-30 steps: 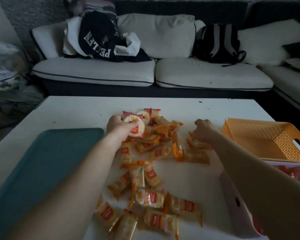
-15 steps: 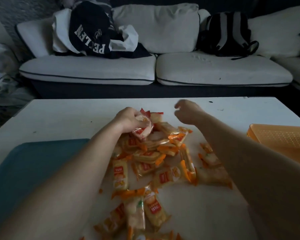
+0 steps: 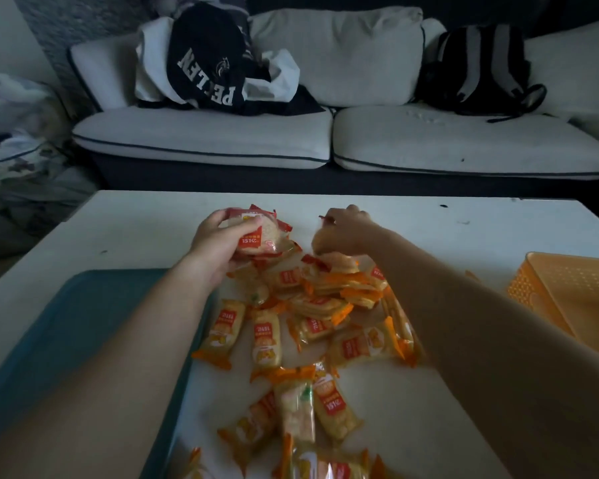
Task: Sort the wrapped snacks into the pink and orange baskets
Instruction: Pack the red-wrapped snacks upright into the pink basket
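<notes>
Gripping a small stack of red-wrapped round snacks (image 3: 260, 236) in the left hand (image 3: 218, 247), fingers and thumb curled round it, at the far left end of the pile of orange-wrapped snacks (image 3: 312, 323). Reaching with the right hand (image 3: 343, 233) onto the far top of that pile, fingers bent downward among the wrappers; cannot tell whether pinching a packet or only touching. Spread loosely over the middle of the white bench (image 3: 135, 223), running toward the near edge between both forearms. Lying flat at the left, just beside the packets, a teal tray (image 3: 83, 323). Standing at the right edge, apart from the heap, the orange basket (image 3: 574, 288). Beyond the bench, a pale sofa (image 3: 204, 143) carrying a dark lettered garment (image 3: 204, 63) and a black backpack (image 3: 481, 63).
</notes>
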{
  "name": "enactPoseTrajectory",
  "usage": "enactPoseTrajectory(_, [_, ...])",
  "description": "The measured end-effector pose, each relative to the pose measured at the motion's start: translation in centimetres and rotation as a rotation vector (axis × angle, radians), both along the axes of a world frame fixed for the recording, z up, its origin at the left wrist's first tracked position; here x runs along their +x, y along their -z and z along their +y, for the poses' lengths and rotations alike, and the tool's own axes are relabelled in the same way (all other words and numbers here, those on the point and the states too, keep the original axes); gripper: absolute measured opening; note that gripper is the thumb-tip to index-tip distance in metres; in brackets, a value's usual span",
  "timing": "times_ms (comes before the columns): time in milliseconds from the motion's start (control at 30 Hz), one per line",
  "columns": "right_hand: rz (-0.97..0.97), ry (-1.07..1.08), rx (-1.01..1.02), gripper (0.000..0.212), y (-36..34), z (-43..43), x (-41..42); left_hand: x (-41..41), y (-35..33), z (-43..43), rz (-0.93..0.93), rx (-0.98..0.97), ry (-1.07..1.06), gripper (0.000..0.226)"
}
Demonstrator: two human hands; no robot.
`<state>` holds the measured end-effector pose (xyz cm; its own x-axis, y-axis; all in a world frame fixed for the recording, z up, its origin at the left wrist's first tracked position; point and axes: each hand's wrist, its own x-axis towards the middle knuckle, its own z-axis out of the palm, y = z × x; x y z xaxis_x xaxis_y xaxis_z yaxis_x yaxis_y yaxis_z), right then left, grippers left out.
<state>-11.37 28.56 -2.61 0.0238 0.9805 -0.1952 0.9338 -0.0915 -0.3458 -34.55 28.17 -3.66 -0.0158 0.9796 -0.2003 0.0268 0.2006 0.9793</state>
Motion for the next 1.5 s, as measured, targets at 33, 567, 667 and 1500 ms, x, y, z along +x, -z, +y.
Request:
enactPoseTrajectory(33, [0.089, 0.026, 0.080, 0.045, -1.0, -1.2, 0.2, -0.2, -0.6, -0.9, -0.010, -0.019, 0.005, 0.057])
enactPoseTrajectory(567, [1.215, 0.541, 0.201, 0.019, -9.7, -26.4, 0.9, 6.7, -10.3, -21.7, -0.293, -0.113, 0.325, 0.027])
enactPoseTrajectory(667, [1.385, 0.586, 0.117, 0.028, -9.0, -30.3, 0.1, 9.9, -8.7, -25.4, -0.257, -0.043, 0.351, 0.023])
enactPoseTrajectory(1500, [0.228, 0.596, 0.194, 0.034, -5.8, -43.5, 24.9, 31.6, -4.3, -35.2, 0.898, 0.573, 0.820, 0.096])
